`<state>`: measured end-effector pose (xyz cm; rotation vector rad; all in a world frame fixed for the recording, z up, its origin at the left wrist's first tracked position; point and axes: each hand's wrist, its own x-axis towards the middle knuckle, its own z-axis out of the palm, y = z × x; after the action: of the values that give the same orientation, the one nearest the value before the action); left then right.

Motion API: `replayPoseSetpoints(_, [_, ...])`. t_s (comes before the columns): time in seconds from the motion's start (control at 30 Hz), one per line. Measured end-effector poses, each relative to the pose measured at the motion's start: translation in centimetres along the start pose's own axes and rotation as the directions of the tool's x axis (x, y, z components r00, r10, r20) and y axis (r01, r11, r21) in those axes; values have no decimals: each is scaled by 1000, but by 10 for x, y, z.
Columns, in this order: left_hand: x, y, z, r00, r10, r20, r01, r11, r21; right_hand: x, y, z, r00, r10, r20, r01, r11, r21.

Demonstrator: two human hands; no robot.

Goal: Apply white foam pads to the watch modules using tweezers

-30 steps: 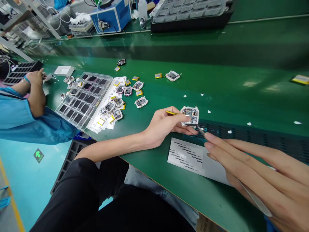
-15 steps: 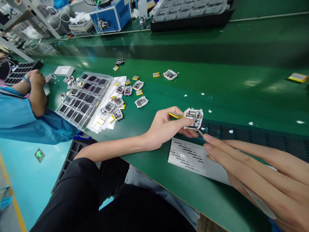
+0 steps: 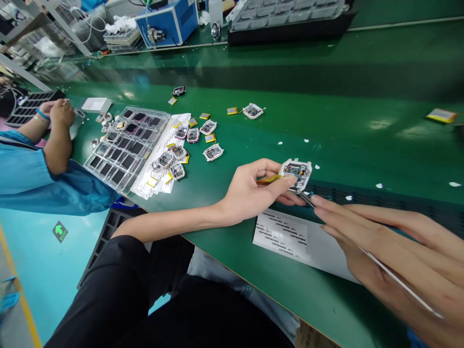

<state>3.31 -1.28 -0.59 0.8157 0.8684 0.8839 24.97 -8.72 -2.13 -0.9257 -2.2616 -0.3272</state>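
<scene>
My left hand (image 3: 250, 191) grips a white watch case (image 3: 296, 171) with its circuit board facing up, thumb on the near edge. A yellow-edged battery (image 3: 268, 179) lies against the fingers beside the case. Slim metal tweezers (image 3: 400, 282) are in my right hand (image 3: 384, 256), whose fingers are closed around them. Their tip touches or nearly touches the lower edge of the case, close to my left thumb; exact contact is hard to make out. Below the hands, a sheet of printed labels (image 3: 281, 234) lies on the green bench (image 3: 337, 140).
Several open watch cases (image 3: 213, 152) with batteries lie to the left, some on paper sheets. Beyond them is a clear tray of dark screens (image 3: 123, 150). A co-worker's hands (image 3: 60, 111) are at far left. A blue box (image 3: 168, 24) and stacked trays (image 3: 290, 19) stand behind.
My left hand has shifted the watch case slightly right and turned its board more toward me. The tweezers and my right hand have also moved a little right and rotated.
</scene>
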Motion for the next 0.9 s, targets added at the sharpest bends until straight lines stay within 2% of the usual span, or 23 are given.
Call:
replayPoseSetpoints(0.2, [0,4,2,1000,12,-6,-12,999,51,-1,-1,-7,995,79,61,-83,995,59])
replayPoseSetpoints(0.4, [0,2,1,1000,13,5,-13,999,45,1,5,5,999,-4,-39,4,1000,-16])
replayPoseSetpoints(0.6, [6,1,-4,1000,17,10,-17,1000,3,2,9,-5,996,86,6,-86,996,8])
replayPoseSetpoints(0.7, [12,-1,-8,999,33,19,-33,999,4,-1,9,-8,998,59,6,-59,998,-12])
replayPoseSetpoints(0.8, [21,-5,-16,998,65,18,-66,995,81,-3,8,-7,1000,8,-2,-8,999,-33])
replayPoseSetpoints(0.9, [33,-6,-28,990,134,35,-139,954,265,0,8,-4,1000,11,-14,-11,999,-42])
